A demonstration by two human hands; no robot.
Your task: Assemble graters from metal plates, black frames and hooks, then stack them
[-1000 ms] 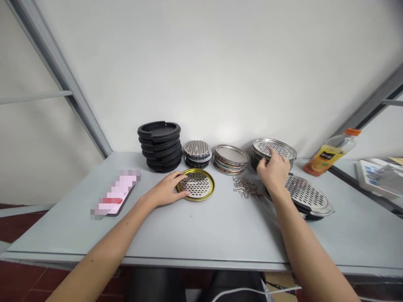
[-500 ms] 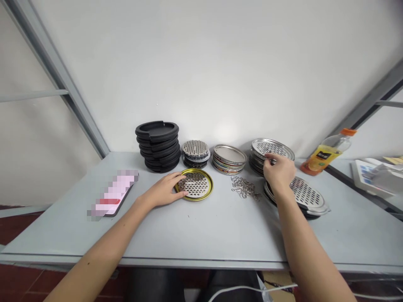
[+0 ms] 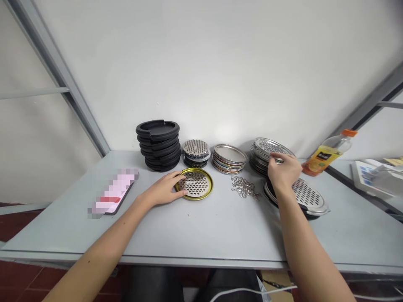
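My left hand (image 3: 168, 187) lies on the table with its fingers spread and touching the left rim of a round gold-rimmed lid or ring (image 3: 210, 191). A perforated metal grater plate (image 3: 197, 184) sits inside that rim. On the right, my right hand (image 3: 284, 170) is closed in a pinch at the front edge of a silver-rimmed grater disc (image 3: 269, 145). That disc tilts on top of a stack of similar discs (image 3: 256, 163); part of its edge is hidden by my fingers. Below my right hand lies another grater disc (image 3: 310, 196) on a dark base.
Black rings (image 3: 160, 147), small grater plates (image 3: 195, 147) and metal lids (image 3: 229, 154) stand stacked along the wall. A heap of metal clips (image 3: 244, 186) lies mid-table. A phone (image 3: 116, 191) is at left, a juice bottle (image 3: 327, 153) at right, beside a white box (image 3: 371, 178).
My right hand has shifted slightly right, and the top silver-rimmed disc under it now tilts more. My left hand and the gold-rimmed piece stay where they were.
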